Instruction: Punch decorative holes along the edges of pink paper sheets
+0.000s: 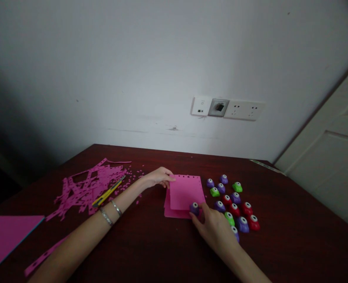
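Note:
A square sheet of pink paper [185,192] lies a little askew over more pink sheets on the dark table. Small punched shapes run along its far edge. My left hand [159,177] pinches this sheet at its far left corner. At the near right corner, my right hand [210,222] grips a purple craft punch [194,208] between thumb and fingers. The punch sits at the paper's near edge; whether paper is inside its slot I cannot tell.
Several purple, green and red craft punches [235,197] stand right of the paper. Punched pink strips [91,184], a yellow utility knife [109,192] and tiny paper bits lie left. A larger pink sheet [8,236] is at the near left. Behind is a wall with sockets [243,110].

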`<action>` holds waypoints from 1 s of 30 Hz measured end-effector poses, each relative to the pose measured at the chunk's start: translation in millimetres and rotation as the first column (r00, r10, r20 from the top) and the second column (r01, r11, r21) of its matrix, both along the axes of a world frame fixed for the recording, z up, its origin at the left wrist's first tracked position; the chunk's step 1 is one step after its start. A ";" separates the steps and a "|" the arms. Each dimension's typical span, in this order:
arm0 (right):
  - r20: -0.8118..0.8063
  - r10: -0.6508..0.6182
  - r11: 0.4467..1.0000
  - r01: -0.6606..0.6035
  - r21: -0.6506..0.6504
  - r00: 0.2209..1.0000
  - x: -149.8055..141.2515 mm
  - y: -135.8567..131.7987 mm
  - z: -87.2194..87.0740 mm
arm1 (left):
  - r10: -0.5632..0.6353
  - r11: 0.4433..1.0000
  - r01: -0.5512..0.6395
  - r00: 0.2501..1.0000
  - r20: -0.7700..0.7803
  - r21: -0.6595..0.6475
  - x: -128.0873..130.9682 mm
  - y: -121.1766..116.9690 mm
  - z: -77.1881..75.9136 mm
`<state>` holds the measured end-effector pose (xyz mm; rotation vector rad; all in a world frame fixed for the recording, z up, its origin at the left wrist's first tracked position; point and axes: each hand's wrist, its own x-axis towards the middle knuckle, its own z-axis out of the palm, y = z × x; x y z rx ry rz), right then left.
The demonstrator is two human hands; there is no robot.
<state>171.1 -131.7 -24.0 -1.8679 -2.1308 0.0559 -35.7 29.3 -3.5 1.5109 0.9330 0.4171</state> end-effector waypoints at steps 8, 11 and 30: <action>0.045 -0.016 0.998 0.018 -0.054 0.999 -2.7 2.3 -0.8 | -0.017 0.985 0.034 0.995 -0.103 0.169 -0.2 2.1 -12.3; 0.039 -0.009 0.999 0.011 -0.049 0.999 -3.0 2.9 -3.1 | -0.024 0.967 0.057 0.991 -0.131 0.249 2.0 2.7 -16.7; -0.079 -0.030 0.997 0.025 -0.068 0.996 1.2 2.4 -0.8 | 0.072 0.796 0.168 0.928 -0.367 0.581 4.4 -2.5 -11.4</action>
